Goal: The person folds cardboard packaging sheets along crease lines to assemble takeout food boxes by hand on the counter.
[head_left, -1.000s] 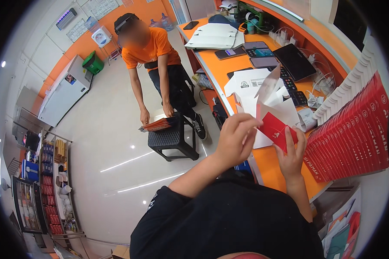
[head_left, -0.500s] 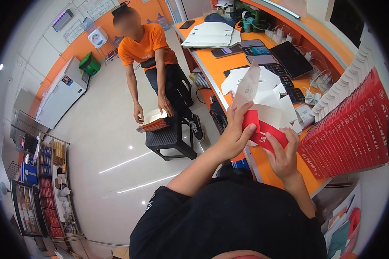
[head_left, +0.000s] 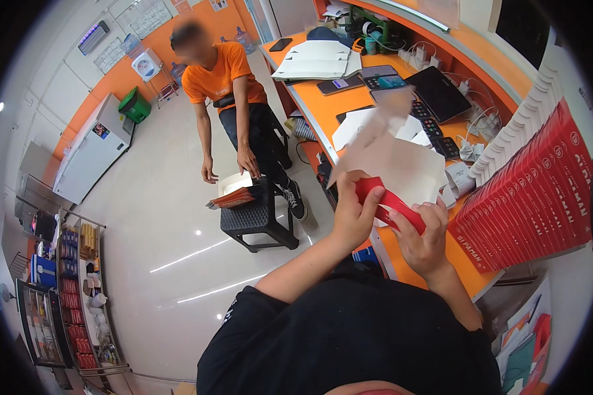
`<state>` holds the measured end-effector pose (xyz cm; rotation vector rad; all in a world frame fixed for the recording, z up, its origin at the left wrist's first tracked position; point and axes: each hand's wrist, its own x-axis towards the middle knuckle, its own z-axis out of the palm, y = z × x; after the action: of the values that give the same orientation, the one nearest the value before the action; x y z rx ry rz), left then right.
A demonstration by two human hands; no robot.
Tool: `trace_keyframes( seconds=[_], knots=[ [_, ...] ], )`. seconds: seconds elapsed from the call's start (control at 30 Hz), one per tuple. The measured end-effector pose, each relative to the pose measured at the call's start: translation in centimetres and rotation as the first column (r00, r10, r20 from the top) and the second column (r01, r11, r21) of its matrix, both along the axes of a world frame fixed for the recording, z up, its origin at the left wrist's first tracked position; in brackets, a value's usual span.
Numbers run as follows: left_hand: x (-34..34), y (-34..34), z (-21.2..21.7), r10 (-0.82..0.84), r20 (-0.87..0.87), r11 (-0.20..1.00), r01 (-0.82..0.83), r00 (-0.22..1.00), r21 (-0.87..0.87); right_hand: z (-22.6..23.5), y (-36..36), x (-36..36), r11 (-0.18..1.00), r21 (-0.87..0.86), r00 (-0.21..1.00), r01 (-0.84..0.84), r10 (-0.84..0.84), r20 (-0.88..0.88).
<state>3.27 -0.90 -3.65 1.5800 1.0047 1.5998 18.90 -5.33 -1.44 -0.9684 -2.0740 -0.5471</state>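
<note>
Between my hands is a partly folded cardboard box [head_left: 412, 172], white inside and red outside, tilted above the orange table. My left hand [head_left: 354, 214] grips its red edge at the left corner, thumb inside and fingers behind. A pale flap beyond that hand is smeared by motion. On the near right side, my right hand [head_left: 423, 238] pinches the red wall, which bows into a curve. Close by on the right stands a tall nested stack of red boxes [head_left: 524, 191]. White unfolded cardboard sheets [head_left: 357, 128] lie beneath and behind the held box.
Phones [head_left: 340, 83], a black tablet [head_left: 441, 94] and tangled white cables occupy the orange table [head_left: 310, 92]. More white sheets [head_left: 313, 60] are piled at its far end. Left of it, a person in orange [head_left: 221, 79] sits handling a box on a black stool [head_left: 257, 217].
The box has opened wider and its white inside faces up more. My left hand has shifted slightly left and the pale flap has swung. The seated person's hand has lifted off their box.
</note>
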Motion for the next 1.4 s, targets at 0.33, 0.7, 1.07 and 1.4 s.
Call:
trace_keyframes(
  seconds=[0.33,0.7,1.07,1.4],
  knots=[
    [-1.6,1.1,3.3,-0.244,-0.155,0.969,0.234,0.957,-0.078,2.2,1.5,1.4,0.991,-0.136,0.999,0.013,-0.02,-0.05],
    [-2.1,1.0,3.3,-0.122,0.028,0.988,0.124,0.992,-0.086,2.9,2.2,-0.1,0.976,-0.152,0.986,-0.155,0.143,-0.09],
    [-2.2,-0.3,4.8,-0.141,-0.339,0.988,0.154,0.93,0.011,3.1,1.7,0.0,0.978,-0.185,0.995,-0.095,0.088,-0.048],
    [-0.4,-0.2,1.8,-0.225,0.298,0.962,0.162,0.928,0.222,2.0,2.0,-0.7,0.999,0.023,0.997,-0.027,0.028,-0.065]
  ],
)
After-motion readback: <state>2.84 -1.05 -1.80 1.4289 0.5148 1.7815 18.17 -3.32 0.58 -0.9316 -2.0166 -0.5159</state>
